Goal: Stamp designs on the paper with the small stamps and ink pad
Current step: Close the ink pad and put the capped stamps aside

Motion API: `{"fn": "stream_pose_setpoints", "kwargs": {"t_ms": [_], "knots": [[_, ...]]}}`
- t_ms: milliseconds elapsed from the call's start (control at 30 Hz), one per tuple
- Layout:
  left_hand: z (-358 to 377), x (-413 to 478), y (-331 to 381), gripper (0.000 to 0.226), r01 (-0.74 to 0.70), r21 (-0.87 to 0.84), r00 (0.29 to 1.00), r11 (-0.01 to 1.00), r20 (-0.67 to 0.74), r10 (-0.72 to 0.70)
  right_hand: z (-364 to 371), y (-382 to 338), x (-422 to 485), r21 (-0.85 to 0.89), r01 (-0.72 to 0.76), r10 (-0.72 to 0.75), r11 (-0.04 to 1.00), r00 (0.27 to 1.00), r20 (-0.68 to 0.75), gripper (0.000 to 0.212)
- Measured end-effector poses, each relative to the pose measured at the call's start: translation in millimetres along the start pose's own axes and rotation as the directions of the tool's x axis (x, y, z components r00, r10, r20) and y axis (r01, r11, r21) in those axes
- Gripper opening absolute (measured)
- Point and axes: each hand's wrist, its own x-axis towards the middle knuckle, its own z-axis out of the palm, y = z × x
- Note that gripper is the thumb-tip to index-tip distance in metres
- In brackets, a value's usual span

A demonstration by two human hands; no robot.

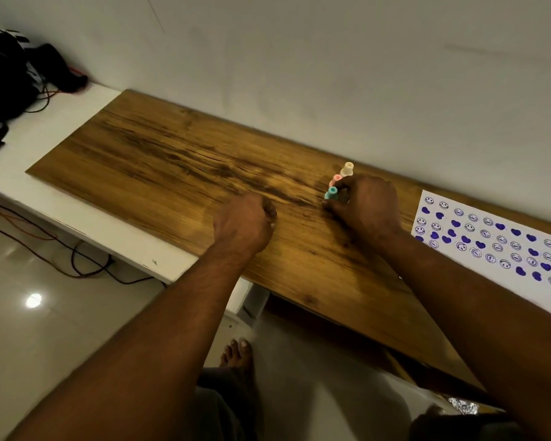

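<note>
A white paper [503, 246] lies at the right end of the wooden board [159, 167], covered with several blue smiley and heart stamp prints. Small stamps stand in a cluster on the board: a cream one [347, 169], a pink one [336, 179] and teal ones [330, 193]. My right hand [368, 205] rests right beside the cluster, its fingers closed around the teal stamps. My left hand [245, 226] sits on the board as a closed fist to the left; whether it holds anything is hidden. No ink pad is visible.
The board lies on a white bench [45, 192] against a pale wall. Dark clothing or a bag [10, 78] with cables sits at the far left end. Cables [77, 259] trail on the tiled floor, and my bare foot [237, 354] shows below.
</note>
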Motion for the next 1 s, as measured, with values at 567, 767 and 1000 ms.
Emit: {"fn": "stream_pose_setpoints", "kwargs": {"t_ms": [567,767,1000], "knots": [[2.2,-18.7,43.8,0.014,-0.186,-0.013,0.980,0.982,-0.071,0.185,-98.4,123.5,-54.9,0.256,-0.294,0.317,0.921,0.947,-0.053,0.045],[44.6,-74.1,145.2,0.039,-0.612,-0.063,0.788,0.789,0.034,0.614,-131.8,199.7,-144.4,-0.052,-0.524,0.526,0.850,0.840,0.133,0.085],[102.8,-113.6,204.3,0.068,-0.696,0.290,0.718,0.656,0.271,0.642,-133.7,249.6,-205.3,-0.187,-0.568,0.593,0.801,0.714,0.372,0.127]]}}
